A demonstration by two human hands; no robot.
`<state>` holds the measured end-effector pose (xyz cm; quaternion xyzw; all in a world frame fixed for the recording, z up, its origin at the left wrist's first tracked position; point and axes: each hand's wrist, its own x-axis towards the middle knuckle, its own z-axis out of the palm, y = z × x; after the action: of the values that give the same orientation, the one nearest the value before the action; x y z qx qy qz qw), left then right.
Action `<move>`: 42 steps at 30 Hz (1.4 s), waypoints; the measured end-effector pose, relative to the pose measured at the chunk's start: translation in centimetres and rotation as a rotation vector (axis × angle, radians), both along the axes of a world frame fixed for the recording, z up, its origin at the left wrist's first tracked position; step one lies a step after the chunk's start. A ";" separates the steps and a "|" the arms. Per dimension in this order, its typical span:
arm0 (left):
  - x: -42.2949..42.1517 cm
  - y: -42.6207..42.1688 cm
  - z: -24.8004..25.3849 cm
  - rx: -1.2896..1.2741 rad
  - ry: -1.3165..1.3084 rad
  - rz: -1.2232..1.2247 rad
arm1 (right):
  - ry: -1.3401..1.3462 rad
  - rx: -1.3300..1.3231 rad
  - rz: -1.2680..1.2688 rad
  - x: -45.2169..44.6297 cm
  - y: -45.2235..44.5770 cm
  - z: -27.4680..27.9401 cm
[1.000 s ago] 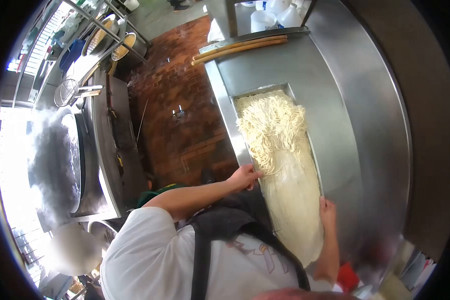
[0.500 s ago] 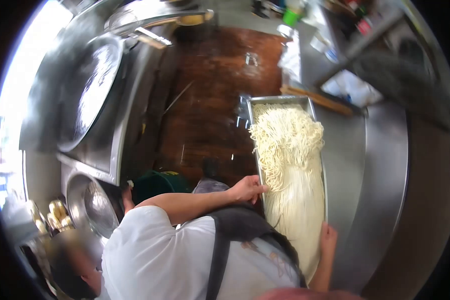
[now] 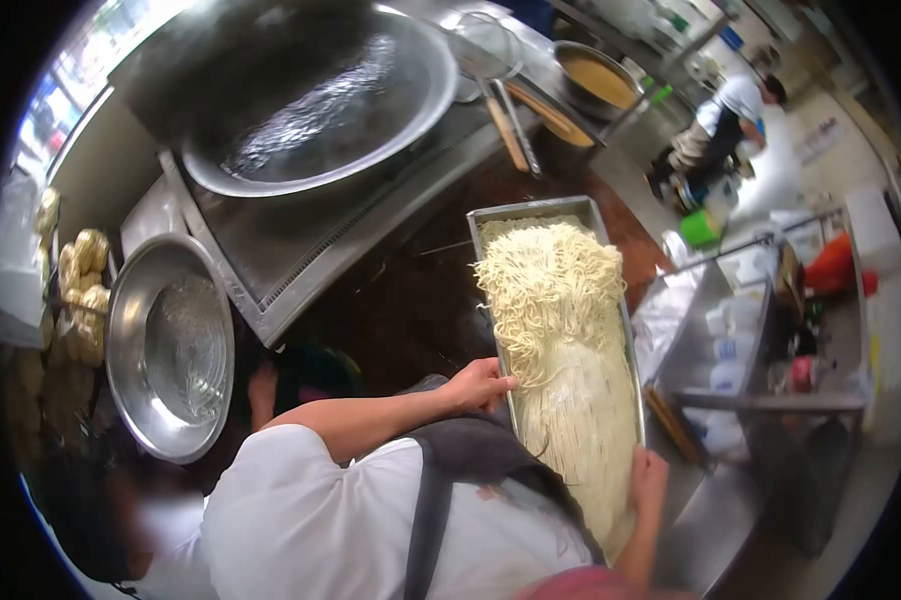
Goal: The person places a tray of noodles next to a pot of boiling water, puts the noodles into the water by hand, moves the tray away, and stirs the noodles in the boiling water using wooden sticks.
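Note:
A long metal tray (image 3: pixel 625 310) extends forward from my body, full of pale noodles (image 3: pixel 560 300). At the far end the noodles lie in a loose, curly heap; nearer to me they are straight, fine strands. My left hand (image 3: pixel 480 385) is closed on the tray's left rim, thumb toward the noodles. On the right side, close to my apron, my right hand (image 3: pixel 648 475) grips the other rim, its fingertips partly hidden. The tray's near end is covered by noodles and my body.
A large steaming wok (image 3: pixel 320 120) of liquid sits on the stove at upper left. Left of me is a steel basin (image 3: pixel 170 350), beside another person (image 3: pixel 120 510). Long-handled tools (image 3: pixel 510 125) lie past the wok. A person (image 3: pixel 720 125) bends at far right, beyond a cluttered shelf (image 3: pixel 750 330).
My view has swung round to the right, away from the bench beside the tray; wok and basin show more fully. The tray stays between both hands, which keep their grip.

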<state>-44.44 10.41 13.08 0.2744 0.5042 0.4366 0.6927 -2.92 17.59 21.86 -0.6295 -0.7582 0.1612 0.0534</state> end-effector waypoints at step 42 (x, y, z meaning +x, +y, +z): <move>-51.3 -13.3 -6.8 -0.012 0.089 1.447 | 0.062 -0.396 0.960 -85.3 19.2 -6.2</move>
<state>-95.76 -2.84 6.28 -0.1144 0.5895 0.7714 0.2105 -88.27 36.82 15.69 -0.2038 -0.9145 0.3267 -0.1243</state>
